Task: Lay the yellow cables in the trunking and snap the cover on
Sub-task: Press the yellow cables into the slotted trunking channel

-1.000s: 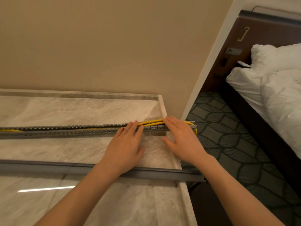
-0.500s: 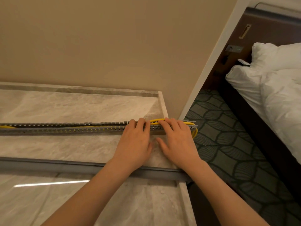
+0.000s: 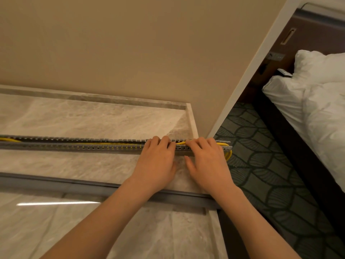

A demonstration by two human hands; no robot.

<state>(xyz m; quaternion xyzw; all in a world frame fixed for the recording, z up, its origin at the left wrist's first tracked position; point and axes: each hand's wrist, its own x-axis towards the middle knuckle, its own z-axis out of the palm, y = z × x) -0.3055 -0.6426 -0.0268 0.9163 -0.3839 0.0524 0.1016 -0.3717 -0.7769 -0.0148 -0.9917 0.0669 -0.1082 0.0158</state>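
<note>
Since the earlier frames both hands have closed in on each other along the right end of the long grey slotted plastic trunking (image 3: 78, 145), and the raised bow of the thin yellow cables (image 3: 182, 143) that stood above the channel has been pushed down almost level with the slotted walls. The left hand (image 3: 158, 161) now lies palm down with its fingers curled over the top of the trunking, gripping nothing; the right hand (image 3: 207, 161) lies just beside it in the same flat, pressing posture, thumb spread on the pale marble-patterned table (image 3: 93, 120). A short yellow section shows between the two hands, more runs inside the channel to the left, and a loop hangs out past the trunking's right end, which overhangs the table edge. The long flat grey trunking cover (image 3: 56, 184) lies apart on the table, nearer the person, under both forearms, not yet fitted. Judgement: cable laying is nearly complete at this end; the hanging loop probably needs tucking in before the cover can seat.
</note>
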